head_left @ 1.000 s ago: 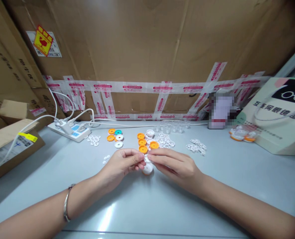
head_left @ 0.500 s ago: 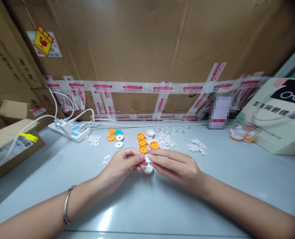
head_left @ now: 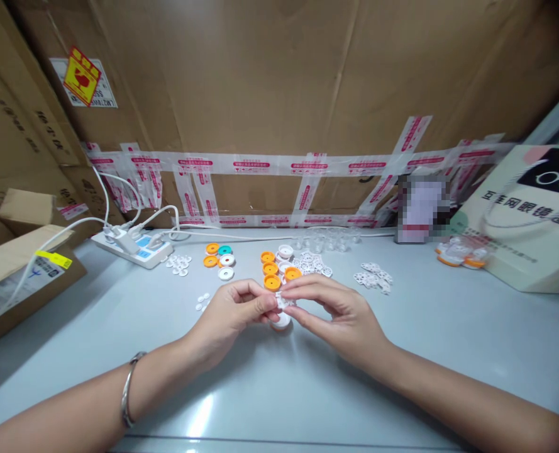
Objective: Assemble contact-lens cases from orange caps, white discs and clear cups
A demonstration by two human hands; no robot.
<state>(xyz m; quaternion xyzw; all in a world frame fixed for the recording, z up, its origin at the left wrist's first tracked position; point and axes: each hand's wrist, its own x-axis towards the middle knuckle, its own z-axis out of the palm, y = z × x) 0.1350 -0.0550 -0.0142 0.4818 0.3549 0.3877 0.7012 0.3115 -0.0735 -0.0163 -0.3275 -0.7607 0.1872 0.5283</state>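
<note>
A small white plastic piece (head_left: 285, 301) is held between my two hands, its shape partly covered by fingertips. My left hand (head_left: 244, 306) pinches it from the left with thumb and fingers. From the right, thumb and fingertips of my right hand (head_left: 338, 313) grip the same piece. Just below lies a white round part with an orange base (head_left: 282, 322). Beyond the hands are several orange round caps (head_left: 270, 268), and an orange cap (head_left: 293, 274) sits by my right fingers. A pile of white openwork pieces (head_left: 311, 263) lies behind them.
More white openwork pieces (head_left: 373, 277) lie to the right, clear cups (head_left: 329, 239) at the back. Orange, teal and white caps (head_left: 219, 257) and small white parts (head_left: 179, 264) sit left, near a power strip (head_left: 135, 248). A paper bag (head_left: 529, 220) stands right, a carton (head_left: 34, 283) left.
My right fingers have shifted and spread around the white piece, showing more of it. My left hand keeps its pinch, almost unmoved.
</note>
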